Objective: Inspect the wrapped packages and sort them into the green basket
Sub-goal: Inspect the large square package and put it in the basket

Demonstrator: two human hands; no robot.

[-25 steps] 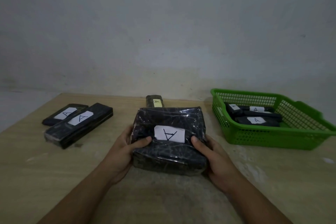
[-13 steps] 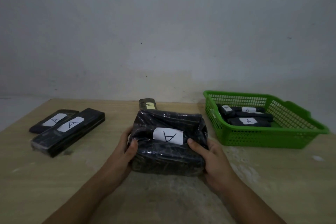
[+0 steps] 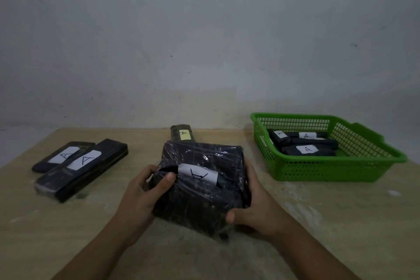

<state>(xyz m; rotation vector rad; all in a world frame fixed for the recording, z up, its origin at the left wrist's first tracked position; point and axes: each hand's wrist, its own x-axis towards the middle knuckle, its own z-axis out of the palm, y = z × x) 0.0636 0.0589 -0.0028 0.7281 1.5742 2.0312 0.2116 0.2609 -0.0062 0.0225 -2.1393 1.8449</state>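
I have the large wrapped package point(image 3: 202, 188) held between both hands, in front of me at the middle of the surface point(image 3: 341, 223). It is tipped so that its white label point(image 3: 197, 174) faces up at my camera, which I judge is the point of the hold: the mark can be read before sorting. My left hand point(image 3: 141, 198) grips the left edge with its thumb point(image 3: 169, 178) pressed on top beside the label. My right hand point(image 3: 252, 207) cups the right side and near corner, fingers point(image 3: 248, 173) curled along the edge. I cannot tell whether the near corner touches the surface. The green basket point(image 3: 341, 170) sits to my right, near but apart, with several labelled packages point(image 3: 306, 150) already lying flat inside. Two flat packages point(image 3: 84, 166) wait at the left, overlapping. A small package point(image 3: 183, 135) lies just behind the one I hold.
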